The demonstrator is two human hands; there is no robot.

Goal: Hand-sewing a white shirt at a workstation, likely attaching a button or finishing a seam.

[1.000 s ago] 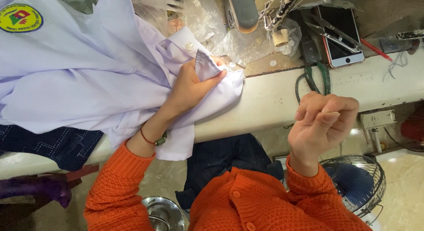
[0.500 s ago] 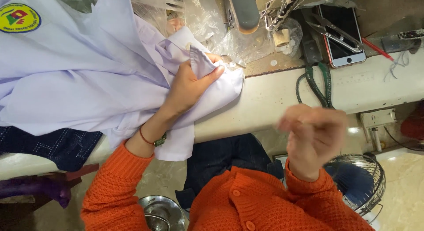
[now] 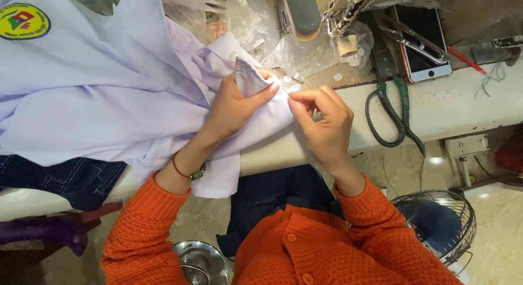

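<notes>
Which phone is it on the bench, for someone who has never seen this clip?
Start at the sewing machine at the top of the table. Just to its right a phone lies flat with its dark screen up and a pale rim. Metal snips rest across it, and green-handled scissors lie below it, nearer the table edge.

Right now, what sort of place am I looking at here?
Most likely a tailoring or garment-sewing workstation. A sewing machine stands at the back of the table, scissors lie on it, and both hands, left hand and right hand, work a pale lilac shirt.
</notes>
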